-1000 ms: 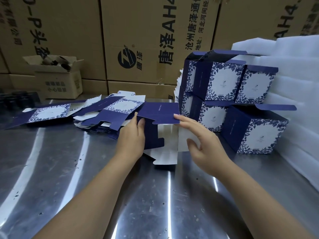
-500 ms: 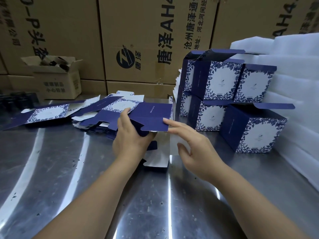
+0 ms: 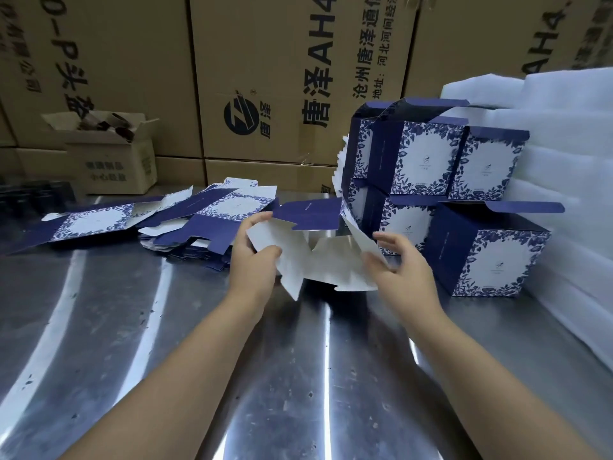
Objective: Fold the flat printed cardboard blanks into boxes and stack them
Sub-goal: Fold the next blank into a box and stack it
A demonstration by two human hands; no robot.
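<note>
A half-opened box blank (image 3: 326,263), navy outside and white inside, hangs between my hands above the steel table (image 3: 199,343). Its white bottom flaps face me. My left hand (image 3: 253,257) pinches a white flap at its left edge, thumb in front. My right hand (image 3: 399,270) grips the right side panel, with the fingers curled behind it. To the left lies a heap of flat blue-and-white printed blanks (image 3: 212,224). On the right stand several folded boxes (image 3: 428,164) in two tiers, and one more folded box (image 3: 487,250) sits in front with its lid flap open.
Large brown shipping cartons (image 3: 282,78) wall off the back of the table. A small open carton (image 3: 109,154) stands at the back left. White foam sheets (image 3: 570,180) are piled along the right edge. Dark items (image 3: 30,194) sit at the far left.
The blank has been opened out and turned, so its white inner flaps now face me. Both hands have shifted apart to its left and right sides.
</note>
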